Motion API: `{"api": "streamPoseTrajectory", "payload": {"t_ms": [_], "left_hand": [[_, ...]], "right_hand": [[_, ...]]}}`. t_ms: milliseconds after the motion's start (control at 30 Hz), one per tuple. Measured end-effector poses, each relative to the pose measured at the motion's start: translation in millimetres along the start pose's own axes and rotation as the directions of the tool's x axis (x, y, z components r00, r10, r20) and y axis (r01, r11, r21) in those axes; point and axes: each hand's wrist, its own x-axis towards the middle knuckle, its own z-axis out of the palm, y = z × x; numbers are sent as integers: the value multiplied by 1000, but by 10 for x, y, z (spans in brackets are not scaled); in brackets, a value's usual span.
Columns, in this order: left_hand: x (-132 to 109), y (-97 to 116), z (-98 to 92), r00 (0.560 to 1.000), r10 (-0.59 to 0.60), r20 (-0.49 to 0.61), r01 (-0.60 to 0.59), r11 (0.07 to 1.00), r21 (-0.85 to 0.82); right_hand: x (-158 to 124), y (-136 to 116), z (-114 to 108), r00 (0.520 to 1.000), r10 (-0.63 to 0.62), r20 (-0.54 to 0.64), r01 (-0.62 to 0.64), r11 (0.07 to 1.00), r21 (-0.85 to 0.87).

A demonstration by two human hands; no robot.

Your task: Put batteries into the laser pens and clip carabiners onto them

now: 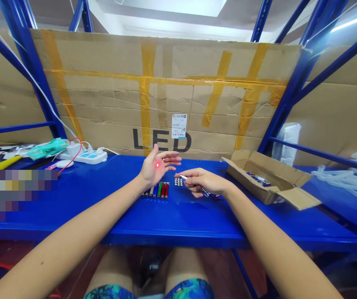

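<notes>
My left hand is raised over the blue table with its palm turned up and fingers spread. A bright red dot of light glows on the palm. My right hand grips a slim, pale laser pointer, its tip aimed at that palm. A silver metal clip hangs below the right fingers. Under the left hand lies a row of coloured pen-like tubes in red, green, blue, silver and black. Small round button cells stand in a grid between the two hands.
An open cardboard box with shiny tubes inside sits at the right. Clear plastic tubing lies beyond it. A white power strip with cables is at the back left, near packaged items. A large cardboard sheet closes off the back.
</notes>
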Motion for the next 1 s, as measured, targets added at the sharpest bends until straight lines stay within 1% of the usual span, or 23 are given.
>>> {"api": "streamPoseTrajectory", "payload": {"t_ms": [433,600,700,767,833,867,900,933,967,1000], "left_hand": [[-10,13,17,1000,3,9,-3,1000,1],[13,3,8,1000,17,-11,-16,999,45],[31,-25,-3,997,43,-57,-37,995,96],[37,-47,-18,992,70,-103,-50,981,188],[48,-68,-49,985,118,-124,-65,930,363],[64,-78,-73,983,148,-109,-81,880,468],[90,-90,-104,982,174,-78,-99,815,571],[130,-103,-139,981,193,-26,-129,742,658],[185,-119,-179,980,197,23,-152,668,729],[254,-138,-220,981,182,60,-160,603,781]], "right_hand": [[1,-6,-8,1000,-14,-6,14,1000,-1],[-18,-45,-23,999,-31,-30,31,999,-5],[-14,-72,-60,993,-69,-98,65,997,-43],[8,-70,-111,975,-100,-198,77,990,-121],[42,-42,-183,931,-164,-327,71,958,-279],[61,-18,-226,895,-218,-389,56,921,-387],[78,9,-270,855,-288,-432,33,860,-508],[93,40,-313,821,-351,-450,-3,785,-619],[105,71,-353,799,-392,-456,-49,713,-699],[114,101,-389,792,-408,-454,-91,657,-749]]}}
